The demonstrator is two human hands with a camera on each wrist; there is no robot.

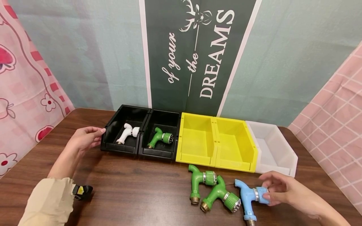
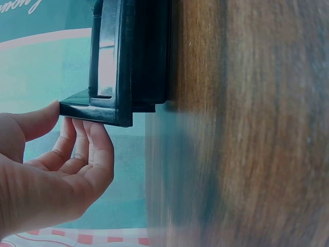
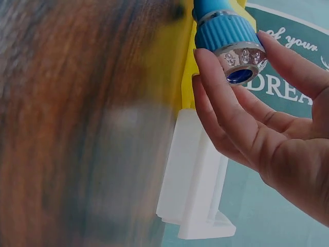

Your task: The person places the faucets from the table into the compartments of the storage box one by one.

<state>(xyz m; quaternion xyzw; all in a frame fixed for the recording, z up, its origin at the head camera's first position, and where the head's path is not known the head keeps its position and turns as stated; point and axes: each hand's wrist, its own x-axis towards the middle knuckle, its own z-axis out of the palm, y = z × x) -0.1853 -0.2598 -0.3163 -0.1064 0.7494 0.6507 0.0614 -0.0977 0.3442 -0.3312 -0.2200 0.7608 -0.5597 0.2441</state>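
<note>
My right hand (image 1: 282, 190) pinches the ribbed knob of a light blue tap (image 1: 247, 199) between thumb and fingers. The tap's silver-ended blue knob (image 3: 229, 38) shows up close in the right wrist view. Left of it lie a green tap (image 1: 195, 185) and a second green tap (image 1: 217, 194), close together on the table. With thumb and bent fingers, my left hand (image 1: 86, 138) grips the side edge of the leftmost black bin (image 2: 97, 110). Inside that bin lies a white tap (image 1: 125, 134); the neighbouring black bin (image 1: 158, 153) holds a green tap (image 1: 158, 138).
Two yellow bins (image 1: 198, 157) and a white bin (image 1: 278, 171) continue the row to the right along the back of the wooden table (image 1: 135, 191). A printed cloth (image 1: 113, 56) hangs behind. A black strap (image 1: 82, 191) lies by my left sleeve.
</note>
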